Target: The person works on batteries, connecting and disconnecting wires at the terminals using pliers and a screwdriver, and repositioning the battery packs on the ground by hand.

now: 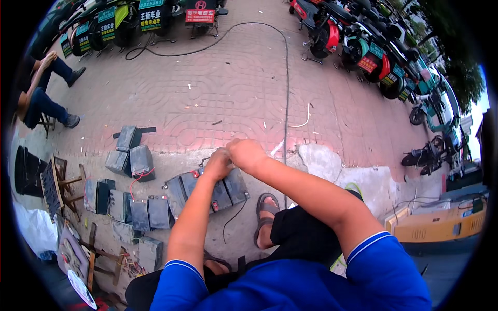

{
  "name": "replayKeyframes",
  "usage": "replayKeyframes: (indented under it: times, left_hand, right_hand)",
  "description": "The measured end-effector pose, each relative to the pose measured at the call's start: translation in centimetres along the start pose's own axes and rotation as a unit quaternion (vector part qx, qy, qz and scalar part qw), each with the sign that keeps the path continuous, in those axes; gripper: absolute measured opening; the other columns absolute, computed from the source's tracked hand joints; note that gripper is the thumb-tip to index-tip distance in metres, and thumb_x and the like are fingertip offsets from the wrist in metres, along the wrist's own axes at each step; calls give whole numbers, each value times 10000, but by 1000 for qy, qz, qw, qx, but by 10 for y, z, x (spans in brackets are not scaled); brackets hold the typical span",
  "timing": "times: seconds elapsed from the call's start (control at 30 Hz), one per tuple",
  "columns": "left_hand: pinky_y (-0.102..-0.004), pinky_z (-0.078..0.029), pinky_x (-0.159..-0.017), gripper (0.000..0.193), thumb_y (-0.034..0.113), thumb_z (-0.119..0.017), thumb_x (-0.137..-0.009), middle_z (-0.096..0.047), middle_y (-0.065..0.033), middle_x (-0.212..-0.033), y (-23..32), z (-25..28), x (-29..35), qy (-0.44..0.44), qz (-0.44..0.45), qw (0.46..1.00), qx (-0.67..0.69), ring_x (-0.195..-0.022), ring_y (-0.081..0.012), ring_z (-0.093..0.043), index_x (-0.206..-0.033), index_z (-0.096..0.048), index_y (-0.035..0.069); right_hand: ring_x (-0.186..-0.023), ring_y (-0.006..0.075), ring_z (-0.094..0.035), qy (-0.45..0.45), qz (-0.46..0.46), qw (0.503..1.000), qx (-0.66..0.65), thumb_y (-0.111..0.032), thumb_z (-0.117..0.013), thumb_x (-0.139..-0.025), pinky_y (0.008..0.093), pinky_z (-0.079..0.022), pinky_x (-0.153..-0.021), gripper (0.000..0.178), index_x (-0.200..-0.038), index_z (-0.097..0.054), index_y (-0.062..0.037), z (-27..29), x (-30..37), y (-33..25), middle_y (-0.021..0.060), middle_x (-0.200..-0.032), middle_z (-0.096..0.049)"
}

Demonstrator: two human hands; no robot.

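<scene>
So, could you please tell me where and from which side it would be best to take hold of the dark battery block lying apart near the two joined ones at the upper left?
Probably best to take the lone battery block by its two long flat sides, coming from above with both hands. It lies apart on the pavement, with open ground on most sides and no handle visible.

Batteries (207, 189) — matt plastic (dusty); pavement (233, 93) rough

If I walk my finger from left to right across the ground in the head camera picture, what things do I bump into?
Small wooden stool → dark grey batteries lying in a row → left hand → right hand, both over the middle battery pack → sandalled foot → yellow case.
</scene>
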State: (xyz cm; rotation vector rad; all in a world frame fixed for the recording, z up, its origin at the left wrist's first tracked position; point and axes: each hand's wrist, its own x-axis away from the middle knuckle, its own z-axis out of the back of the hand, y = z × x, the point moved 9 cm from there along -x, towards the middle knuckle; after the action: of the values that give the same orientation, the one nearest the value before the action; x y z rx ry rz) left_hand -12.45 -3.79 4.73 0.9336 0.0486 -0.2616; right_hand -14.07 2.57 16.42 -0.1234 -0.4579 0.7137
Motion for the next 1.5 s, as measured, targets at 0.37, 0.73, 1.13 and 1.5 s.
replayKeyframes:
  times: [0.37,0.73,1.13,1.5]
  left_hand:
    - [-492,-506,-940,240,107,-798,-722,-677,-162,-1038,-12,-17,-11,-46,13,998,-50,-1063,-398,-622,-928,-682,67]
    - [-505,-557,-795,165,201,-716,-835,-743,-161,-1013,36,46,-18,26,45,992,-114,-966,-381,-699,-973,-750,116]
    - [-359,-523,-632,229,274,-684,-991,-759,-66,-854,167,320,145,-67,147,986,-30,-694,-176,-666,-1052,-763,67]
    - [-318,-496,-598,331,354,-762,-946,-722,-68,-799,-37,333,592,428,463,761,152,-645,-141,-631,-956,-743,24]
  right_hand:
    - [-1036,385,-631,130,67,989,17,-72,-647,-844,462,-546,-874,181,-1022,-660,-41,14,16,6,174,-1115,-629]
    - [-912,411,-687,190,129,973,-22,-79,-632,-906,493,-558,-794,193,-1090,-686,-59,65,37,-12,188,-977,-659]
    - [-676,100,-655,133,168,893,-395,-152,-705,-965,271,-540,-632,238,-1133,-738,14,173,69,-140,50,-825,-715]
    - [-668,107,-611,110,130,878,-448,-197,-702,-971,258,-495,-603,299,-1144,-698,48,119,93,-182,65,-875,-678]
